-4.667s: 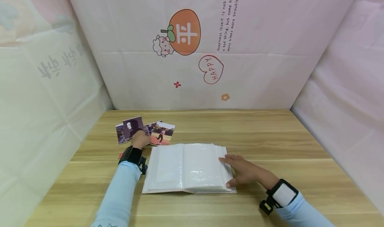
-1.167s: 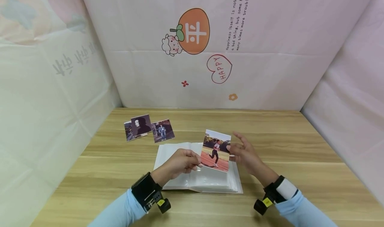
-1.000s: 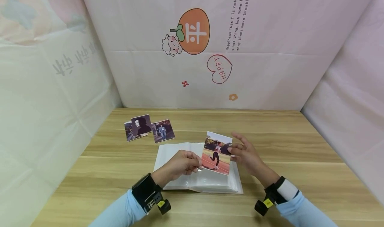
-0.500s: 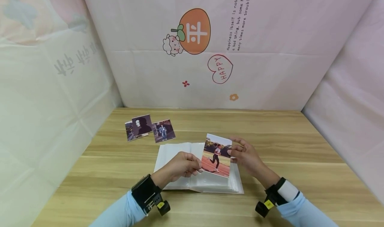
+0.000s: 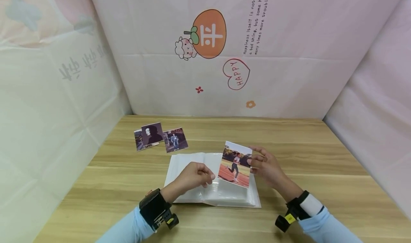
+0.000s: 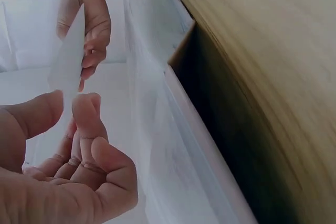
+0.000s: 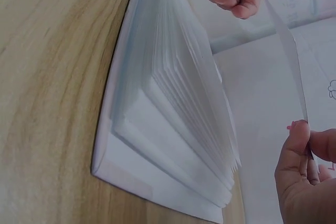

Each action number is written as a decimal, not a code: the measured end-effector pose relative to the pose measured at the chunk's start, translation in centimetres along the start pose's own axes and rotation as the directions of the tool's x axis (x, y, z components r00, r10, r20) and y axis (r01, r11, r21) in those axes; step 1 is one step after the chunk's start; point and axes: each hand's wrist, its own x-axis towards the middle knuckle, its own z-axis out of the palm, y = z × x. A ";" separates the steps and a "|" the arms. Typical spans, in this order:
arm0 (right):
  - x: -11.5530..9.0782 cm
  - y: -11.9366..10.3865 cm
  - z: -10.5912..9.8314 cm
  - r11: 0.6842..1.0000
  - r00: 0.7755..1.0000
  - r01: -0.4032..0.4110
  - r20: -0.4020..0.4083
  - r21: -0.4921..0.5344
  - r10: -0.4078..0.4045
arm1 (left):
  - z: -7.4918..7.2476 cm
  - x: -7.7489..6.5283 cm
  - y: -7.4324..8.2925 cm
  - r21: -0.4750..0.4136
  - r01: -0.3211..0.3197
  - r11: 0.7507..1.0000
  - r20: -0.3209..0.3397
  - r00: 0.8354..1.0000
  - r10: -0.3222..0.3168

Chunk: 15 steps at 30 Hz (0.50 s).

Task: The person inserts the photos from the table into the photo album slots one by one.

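Observation:
A photo of a runner on a red track is held up over the open white photo album. My right hand pinches its right edge between thumb and fingers, as the right wrist view also shows. Just off the photo's lower left side is my left hand, fingers loosely bent and holding nothing. In the left wrist view a gap shows between its thumb and forefinger, with the photo beyond them. Clear plastic sleeves fan up from the album in the right wrist view.
Back left on the wooden table lie a dark portrait photo, a partly covered photo beneath it, and a street photo. A printed white sheet stands behind; white cloth walls flank the table.
My left hand took the runner photo from the pile and brought it over the album. My right hand left the album page and gripped the photo; the left has now let go.

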 end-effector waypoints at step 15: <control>-0.3 0.5 -2.0 0.999 1.000 0.004 0.015 0.032 -0.004 | -0.5 -1.4 -1.5 0.589 0.027 0.808 -0.125 0.990 0.059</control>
